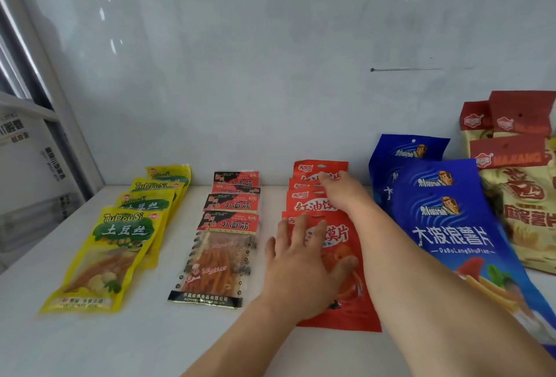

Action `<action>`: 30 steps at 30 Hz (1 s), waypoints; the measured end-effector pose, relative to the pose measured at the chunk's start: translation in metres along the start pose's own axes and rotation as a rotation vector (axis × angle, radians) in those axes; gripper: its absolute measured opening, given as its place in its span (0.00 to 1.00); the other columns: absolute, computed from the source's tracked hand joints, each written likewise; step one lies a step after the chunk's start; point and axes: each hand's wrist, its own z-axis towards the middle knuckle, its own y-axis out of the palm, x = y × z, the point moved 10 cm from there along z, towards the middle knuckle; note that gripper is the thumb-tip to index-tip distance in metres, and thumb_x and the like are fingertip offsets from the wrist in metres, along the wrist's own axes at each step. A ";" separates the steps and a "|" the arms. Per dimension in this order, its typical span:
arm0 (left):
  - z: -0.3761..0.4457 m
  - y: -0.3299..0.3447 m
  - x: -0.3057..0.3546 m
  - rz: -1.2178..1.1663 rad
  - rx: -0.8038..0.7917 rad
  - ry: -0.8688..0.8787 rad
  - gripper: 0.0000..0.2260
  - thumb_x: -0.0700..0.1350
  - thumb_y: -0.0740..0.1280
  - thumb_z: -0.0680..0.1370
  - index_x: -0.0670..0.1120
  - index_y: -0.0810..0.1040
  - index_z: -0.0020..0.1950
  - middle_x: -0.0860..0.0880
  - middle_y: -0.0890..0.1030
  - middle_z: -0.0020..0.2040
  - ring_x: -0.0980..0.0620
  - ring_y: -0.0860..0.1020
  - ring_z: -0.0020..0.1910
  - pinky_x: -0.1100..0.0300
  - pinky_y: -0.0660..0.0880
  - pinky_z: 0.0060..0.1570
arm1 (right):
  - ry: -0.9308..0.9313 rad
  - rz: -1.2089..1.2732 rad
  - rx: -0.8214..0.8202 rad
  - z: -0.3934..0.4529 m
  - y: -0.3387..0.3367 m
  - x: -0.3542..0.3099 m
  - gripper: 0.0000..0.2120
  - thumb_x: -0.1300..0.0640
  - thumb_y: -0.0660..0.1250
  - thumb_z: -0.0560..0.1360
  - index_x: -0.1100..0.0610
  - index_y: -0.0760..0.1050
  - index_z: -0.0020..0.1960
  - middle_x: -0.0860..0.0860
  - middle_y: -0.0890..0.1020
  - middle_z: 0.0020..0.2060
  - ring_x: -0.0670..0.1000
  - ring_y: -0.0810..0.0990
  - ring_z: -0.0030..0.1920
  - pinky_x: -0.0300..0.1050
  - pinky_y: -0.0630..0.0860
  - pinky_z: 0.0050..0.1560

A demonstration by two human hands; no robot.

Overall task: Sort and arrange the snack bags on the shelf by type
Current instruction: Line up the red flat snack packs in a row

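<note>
Sorted by type into five groups across white shelf (144, 334), by appearance nearly complete. At 9 o'clock: four overlapped yellow plastic potato-strip bags (99, 259). At centre: column of black-and-red clear-window gluten-strip bags (216, 256). Just right of centre: column of glossy red-orange chip bags (346, 259), under adjustment. At 3 o'clock: large blue crisp bags (448, 226), then cream-and-red crisp bags (523, 211), both stacked loosely and tilted. Left hand (298, 274) spread flat, pressing front red-orange bag, gripping nothing. Right hand (340, 193) extended to rearmost red-orange bags; grasp cannot be determined. Remaining, by judgement: squaring red-orange column and straightening blue and cream groups.
</note>
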 end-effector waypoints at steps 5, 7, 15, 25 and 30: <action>0.003 0.013 -0.006 0.055 -0.042 0.023 0.41 0.76 0.42 0.71 0.60 0.51 0.81 0.52 0.46 0.83 0.44 0.39 0.81 0.42 0.43 0.78 | -0.023 -0.135 -0.099 -0.011 0.005 -0.014 0.36 0.28 0.48 0.77 0.49 0.63 0.77 0.54 0.76 0.68 0.59 0.80 0.62 0.60 0.75 0.64; 0.004 0.016 -0.008 0.060 -0.056 0.022 0.37 0.74 0.47 0.76 0.60 0.50 0.81 0.51 0.45 0.83 0.43 0.39 0.81 0.42 0.42 0.78 | -0.014 -0.178 -0.136 -0.006 0.009 -0.013 0.39 0.26 0.46 0.76 0.50 0.65 0.76 0.54 0.78 0.66 0.58 0.81 0.60 0.59 0.75 0.64; -0.003 0.013 -0.005 0.036 -0.068 0.041 0.45 0.75 0.38 0.65 0.59 0.49 0.81 0.51 0.44 0.83 0.43 0.37 0.81 0.44 0.42 0.78 | 0.182 -0.160 -0.142 0.037 0.030 0.035 0.72 0.11 0.35 0.36 0.49 0.71 0.69 0.55 0.81 0.56 0.60 0.82 0.52 0.58 0.77 0.58; -0.003 0.019 -0.008 0.044 -0.107 0.033 0.41 0.76 0.42 0.71 0.60 0.48 0.81 0.52 0.42 0.83 0.44 0.37 0.81 0.44 0.43 0.78 | -0.035 -0.140 -0.048 0.008 0.005 -0.009 0.46 0.21 0.40 0.69 0.48 0.67 0.73 0.54 0.80 0.61 0.58 0.82 0.56 0.60 0.77 0.60; -0.005 0.018 -0.005 0.059 -0.111 0.042 0.45 0.75 0.37 0.66 0.60 0.47 0.81 0.52 0.42 0.83 0.44 0.38 0.81 0.44 0.43 0.78 | -0.093 -0.112 -0.064 0.004 0.012 -0.011 0.41 0.23 0.50 0.71 0.44 0.58 0.77 0.54 0.73 0.70 0.60 0.79 0.61 0.62 0.78 0.60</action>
